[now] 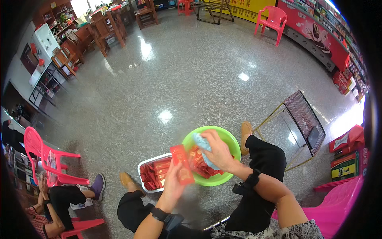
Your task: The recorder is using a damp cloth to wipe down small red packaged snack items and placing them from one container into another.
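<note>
My left hand (174,182) grips a flat red packet (181,159) with gold print, held up over the gap between two containers. A crumpled light-blue cloth (200,141) is bunched in my right hand (219,150), above a round lime-green basin (214,183). Inside that basin lie several shiny red packets (203,169), partly hidden by my right hand and the cloth. To the left, a white rectangular tray (139,172) holds more red packets (160,169) laid in rows. Both containers are low, between my feet.
A woven-top stool (303,119) with a dark flat object on it stands to the right. Pink plastic chairs (59,153) are on the left, where another person (51,215) sits with hands together. A magenta chair (334,207) is close on my right. Wooden chairs (104,32) stand far left.
</note>
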### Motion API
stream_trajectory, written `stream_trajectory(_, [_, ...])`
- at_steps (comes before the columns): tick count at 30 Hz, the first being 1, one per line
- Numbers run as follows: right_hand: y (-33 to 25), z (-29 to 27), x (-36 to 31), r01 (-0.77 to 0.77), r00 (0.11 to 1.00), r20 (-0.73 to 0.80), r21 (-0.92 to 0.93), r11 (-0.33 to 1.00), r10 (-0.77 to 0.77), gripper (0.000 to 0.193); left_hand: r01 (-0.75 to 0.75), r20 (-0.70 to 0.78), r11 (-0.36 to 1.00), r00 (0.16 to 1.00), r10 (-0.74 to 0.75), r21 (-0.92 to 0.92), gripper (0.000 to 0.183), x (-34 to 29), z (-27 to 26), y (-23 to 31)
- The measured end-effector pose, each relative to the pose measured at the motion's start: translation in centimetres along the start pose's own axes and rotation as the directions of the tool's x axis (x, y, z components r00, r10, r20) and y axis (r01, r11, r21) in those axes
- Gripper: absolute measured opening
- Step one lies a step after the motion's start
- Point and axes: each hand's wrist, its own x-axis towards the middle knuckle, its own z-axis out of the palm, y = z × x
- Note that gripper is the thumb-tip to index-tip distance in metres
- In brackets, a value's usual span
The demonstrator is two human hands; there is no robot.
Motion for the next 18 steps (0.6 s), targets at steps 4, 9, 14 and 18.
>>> stream_trajectory(4, [-0.9,1.8,-1.2,0.169,0.983,0.041,0.192,0.967,-0.18,0.038,0.05,-0.058,0.999,0.997,-0.049,0.007,0.042,1.0,1.2,-1.4])
stream_trajectory(9, [-0.9,4.5,-2.4,0.241,0.954,0.141,0.161,0.957,-0.264,0.037,0.078,-0.066,0.996,0.995,-0.081,-0.052,0.042,3.2,-2.0,-2.3])
stream_trajectory(14, [-1.1,4.6,-3.5,0.283,0.913,0.227,0.248,0.926,-0.34,0.033,0.095,0.072,0.994,0.993,-0.091,-0.055,0.063,3.7,-0.3,0.5])
stream_trajectory(18, [-2.0,3.0,-3.0,0.198,0.931,0.217,0.378,0.905,-0.294,0.036,0.052,-0.011,0.992,0.999,-0.053,-0.113,0.053,4.2,-0.6,0.8])
